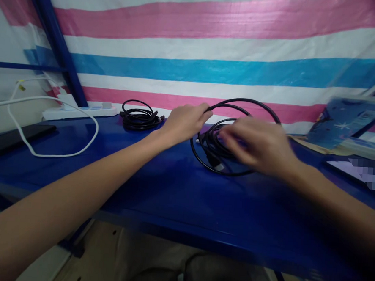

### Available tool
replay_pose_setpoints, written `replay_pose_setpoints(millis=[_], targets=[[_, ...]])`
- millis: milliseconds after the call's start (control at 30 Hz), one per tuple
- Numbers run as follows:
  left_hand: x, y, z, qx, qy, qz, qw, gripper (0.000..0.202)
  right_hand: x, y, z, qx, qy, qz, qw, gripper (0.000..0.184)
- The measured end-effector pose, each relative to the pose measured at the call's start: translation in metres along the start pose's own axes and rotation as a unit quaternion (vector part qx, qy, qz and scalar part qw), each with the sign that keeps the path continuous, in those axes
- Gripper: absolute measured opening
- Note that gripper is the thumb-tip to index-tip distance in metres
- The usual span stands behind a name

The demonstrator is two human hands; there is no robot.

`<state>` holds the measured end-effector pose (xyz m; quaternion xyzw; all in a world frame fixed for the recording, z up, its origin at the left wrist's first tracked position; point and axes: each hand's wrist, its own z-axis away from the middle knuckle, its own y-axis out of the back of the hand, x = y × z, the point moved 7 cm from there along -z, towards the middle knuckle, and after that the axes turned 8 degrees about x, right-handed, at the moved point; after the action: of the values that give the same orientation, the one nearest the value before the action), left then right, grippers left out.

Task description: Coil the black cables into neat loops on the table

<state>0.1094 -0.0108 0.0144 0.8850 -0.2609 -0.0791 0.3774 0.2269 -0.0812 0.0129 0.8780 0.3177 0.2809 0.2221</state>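
Note:
My left hand (pixel 190 119) pinches a black cable (pixel 256 103) whose loops rise above the desk and arch over to the right. Blurred by motion, my right hand (pixel 260 143) is curled at the right side of these loops; its fingertips are smeared, so its hold on the cable cannot be made out. Beneath and between my hands, more black coils lie on the desk, with a cable plug (pixel 216 162) showing a light metal end. Left of my left hand rests a separate coiled black cable (pixel 140 117).
A white power strip (pixel 81 112) stands at the back left with a looping white cord (pixel 62 155). A dark flat object (pixel 16 138) lies at the far left of the blue desk (pixel 177 203). At right are a phone-like device (pixel 354 169) and a blue picture packet (pixel 344 124).

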Motion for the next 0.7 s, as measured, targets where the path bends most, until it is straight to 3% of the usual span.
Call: replay_pose_setpoints(millis=[67, 133, 200, 267, 333, 467, 567, 633, 700], targets=[[0.002, 0.006, 0.0, 0.025, -0.016, -0.041, 0.999, 0.043, 0.021, 0.029, -0.003, 0.128, -0.084, 0.047, 0.987, 0.023], [0.005, 0.014, 0.0, 0.058, -0.032, -0.073, 0.995, 0.045, 0.045, 0.04, 0.0, 0.174, -0.181, 0.03, 0.967, 0.027], [0.007, 0.022, 0.001, 0.085, -0.039, -0.095, 0.991, 0.046, 0.067, 0.025, 0.006, 0.114, -0.288, -0.096, 0.946, 0.023], [0.006, 0.029, 0.001, 0.107, -0.022, -0.089, 0.99, 0.045, 0.077, 0.0, 0.015, 0.021, -0.36, -0.232, 0.903, 0.018], [0.001, 0.035, 0.0, 0.127, 0.002, -0.051, 0.991, 0.045, 0.077, -0.016, 0.02, -0.037, -0.368, -0.263, 0.891, 0.021], [-0.011, 0.04, 0.0, 0.166, 0.035, 0.009, 0.985, 0.044, 0.078, -0.021, 0.022, -0.058, -0.328, -0.158, 0.93, 0.028], [-0.019, 0.039, -0.001, 0.184, 0.049, 0.039, 0.981, 0.039, 0.079, -0.018, 0.02, -0.064, -0.327, -0.142, 0.932, 0.026], [-0.02, 0.036, -0.001, 0.178, 0.052, 0.051, 0.981, 0.035, 0.081, -0.014, 0.019, -0.048, -0.365, -0.175, 0.913, 0.015], [-0.018, 0.033, -0.002, 0.158, 0.049, 0.048, 0.985, 0.033, 0.087, -0.007, 0.021, 0.009, -0.428, -0.223, 0.876, 0.01]])
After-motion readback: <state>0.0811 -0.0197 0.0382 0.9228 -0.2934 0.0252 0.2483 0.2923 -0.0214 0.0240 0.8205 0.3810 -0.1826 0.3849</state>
